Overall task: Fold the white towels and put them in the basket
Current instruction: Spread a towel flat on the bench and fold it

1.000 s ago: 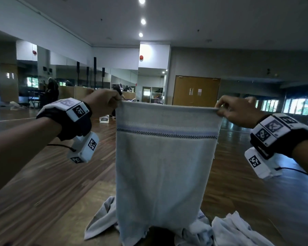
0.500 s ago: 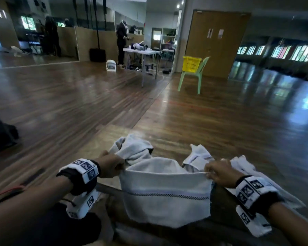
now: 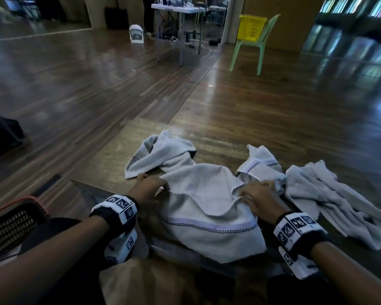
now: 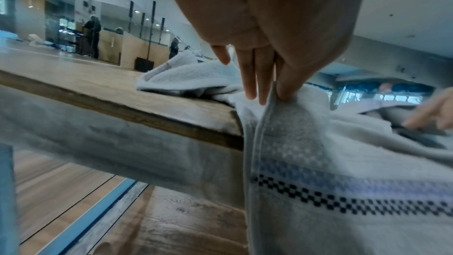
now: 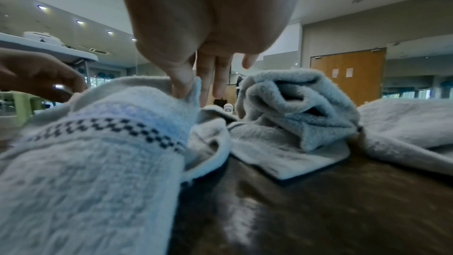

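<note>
**Q:** Head view. What has changed?

**A:** A second ago I held the towel (image 3: 209, 216) up at face height, hanging full length. Now it lies on the table (image 3: 110, 166), its banded end draped over the near edge. My left hand (image 3: 149, 190) and right hand (image 3: 256, 198) each pinch a corner of it and have carried those corners down onto the cloth. Unfolded towels lie far left (image 3: 161, 155) and to the right (image 3: 330, 194). A dark slatted basket (image 3: 9, 227) sits near left, below table level; I judge it to be the target, though a yellow basket (image 3: 252, 27) stands on a far chair.

**Q:** Left wrist view?

**A:** My thumb and fingers (image 4: 255, 77) are closed on the towel's left hem, just above the checkered band (image 4: 343, 199), at the table edge.

**Q:** Right wrist view?

**A:** My thumb and forefinger (image 5: 181, 82) are clamped on the right corner. A crumpled towel (image 5: 296, 108) lies just beyond.

**Q:** What does this mean for the task?

**A:** I judge the first fold of this towel to be under way; nothing is folded yet.
</note>
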